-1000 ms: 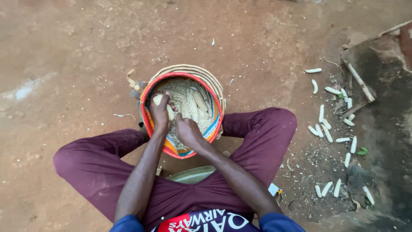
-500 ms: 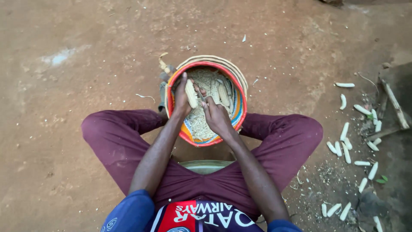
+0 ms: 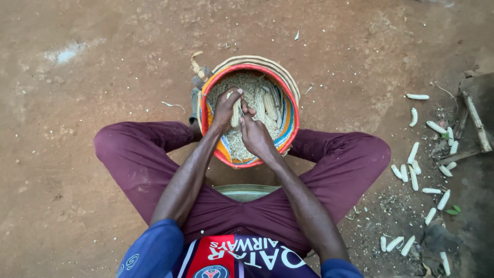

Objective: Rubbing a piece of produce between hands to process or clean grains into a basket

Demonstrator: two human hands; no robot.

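Two hands meet over a basket, and both work on one cob. The left hand is wrapped tight around the cob, with its fingers curled over the top end. The right hand is closed too and presses on the cob from the right side; a thin thing seems to poke out between the hands, but it is too small to tell what. The cob stands almost straight up and down in the picture, its long way pointing away from the person, and it sits right between the two hands, so both are just as near. Under the hands lies the basket, round, with a red rim and bright stripes inside. It holds loose kernels and a few more cobs on the right side, close to the right hand. The basket rests on the dirt ground between the person's knees, with legs close on both sides and open room past the far rim. Many bare cobs lie on the ground well off to the right.
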